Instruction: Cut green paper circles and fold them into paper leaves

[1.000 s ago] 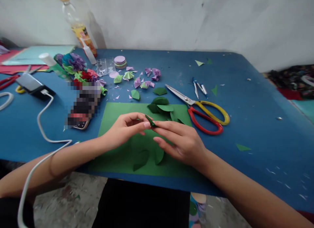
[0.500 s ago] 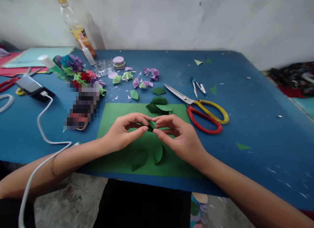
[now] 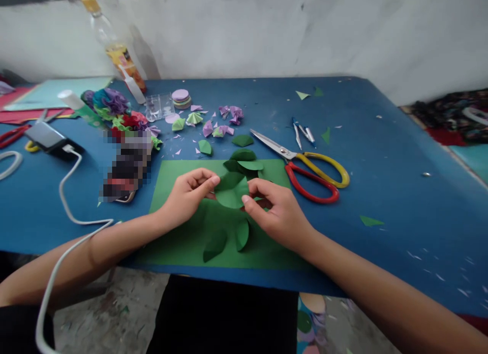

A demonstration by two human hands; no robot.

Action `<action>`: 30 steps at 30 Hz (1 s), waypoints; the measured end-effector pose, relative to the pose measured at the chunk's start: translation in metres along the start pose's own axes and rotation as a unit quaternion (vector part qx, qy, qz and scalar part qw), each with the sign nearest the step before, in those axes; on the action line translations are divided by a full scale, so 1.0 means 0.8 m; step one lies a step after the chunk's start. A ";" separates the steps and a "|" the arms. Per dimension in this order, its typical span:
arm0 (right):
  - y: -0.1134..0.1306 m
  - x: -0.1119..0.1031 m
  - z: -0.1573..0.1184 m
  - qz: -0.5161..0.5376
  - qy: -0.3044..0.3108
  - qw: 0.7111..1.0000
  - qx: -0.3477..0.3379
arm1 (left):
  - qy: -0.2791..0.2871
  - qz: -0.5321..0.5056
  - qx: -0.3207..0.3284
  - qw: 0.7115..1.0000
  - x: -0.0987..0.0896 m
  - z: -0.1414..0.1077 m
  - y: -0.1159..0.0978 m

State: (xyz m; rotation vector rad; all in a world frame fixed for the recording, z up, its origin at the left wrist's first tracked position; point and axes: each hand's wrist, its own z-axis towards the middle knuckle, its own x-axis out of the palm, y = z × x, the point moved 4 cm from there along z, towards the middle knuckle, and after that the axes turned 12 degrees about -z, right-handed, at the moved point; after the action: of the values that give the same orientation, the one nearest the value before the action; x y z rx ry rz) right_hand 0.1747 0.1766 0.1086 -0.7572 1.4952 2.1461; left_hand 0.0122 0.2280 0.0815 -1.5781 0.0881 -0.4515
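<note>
Between my two hands a creased green paper circle (image 3: 232, 192) is held opened out above a green paper sheet (image 3: 171, 176). My left hand (image 3: 195, 189) pinches its left edge between thumb and fingers. On the opposite edge, my right hand (image 3: 271, 204) has its thumb in front and its fingers behind. Two folded green paper pieces lie on the sheet below, a darker one (image 3: 215, 245) and a curved one (image 3: 242, 235). Several more folded green pieces (image 3: 244, 165) are stacked just beyond my hands.
Scissors (image 3: 301, 161) with red and yellow handles lie to the right, near a drawing compass (image 3: 304, 134). Crumpled purple paper pieces (image 3: 231, 115) and paper discs (image 3: 181, 97) are scattered behind. To the left are a phone (image 3: 129, 166), a cabled device (image 3: 53, 138) and a bottle (image 3: 118, 49).
The green paper circle, folded narrow between my fingertips before, is now spread open. My hands have moved slightly apart, and the whole view has shifted a little.
</note>
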 end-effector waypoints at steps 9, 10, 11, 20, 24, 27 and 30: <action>0.001 0.008 0.000 0.059 0.051 0.997 0.011 | 0.000 0.058 0.112 0.992 -0.003 -0.005 -0.005; 0.000 0.009 -0.001 0.060 0.052 0.997 0.016 | 0.012 0.080 0.126 0.989 -0.002 -0.007 -0.006; -0.001 0.010 -0.001 0.063 0.056 0.996 0.025 | 0.024 0.102 0.138 0.985 -0.001 -0.008 -0.006; -0.017 0.014 0.003 0.066 0.071 0.992 0.083 | 0.126 0.201 0.243 0.940 0.013 -0.017 -0.018; -0.014 0.018 0.001 0.054 0.096 0.992 0.064 | 0.111 0.223 0.251 0.936 0.012 -0.017 -0.024; -0.009 0.017 -0.001 0.007 0.072 0.997 0.035 | 0.105 0.238 0.260 0.930 0.012 -0.018 -0.024; -0.006 0.015 -0.002 -0.036 0.044 0.998 0.001 | 0.115 0.241 0.273 0.924 0.013 -0.019 -0.024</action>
State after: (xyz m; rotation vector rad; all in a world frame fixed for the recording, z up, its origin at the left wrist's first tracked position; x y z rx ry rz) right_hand 0.1687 0.1771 0.0970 -0.9006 1.4902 2.0818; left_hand 0.0128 0.2115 0.1022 -0.9035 0.4793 -0.2384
